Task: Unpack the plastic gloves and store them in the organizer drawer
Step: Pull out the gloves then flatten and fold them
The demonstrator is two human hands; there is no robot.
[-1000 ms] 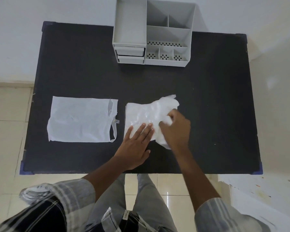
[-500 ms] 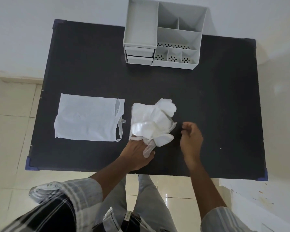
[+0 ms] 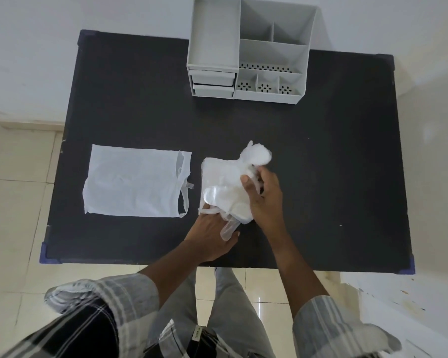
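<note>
- Table (image 3: 140, 99): a rectangular top with a dark matte surface, filling the centre of the frame; blue caps sit on its visible corners.
- Wall (image 3: 62, 16): a plain pale surface across the top of the frame, behind the table's far edge.
- Floor (image 3: 11, 228): glossy cream tiles with thin grout lines, seen at left and along the lower edge of the frame.
- Checked shirt (image 3: 93, 319): grey and black plaid sleeves, lower left and lower right.
- Grey trousers (image 3: 230, 301): lower centre, below the table's near edge.
</note>
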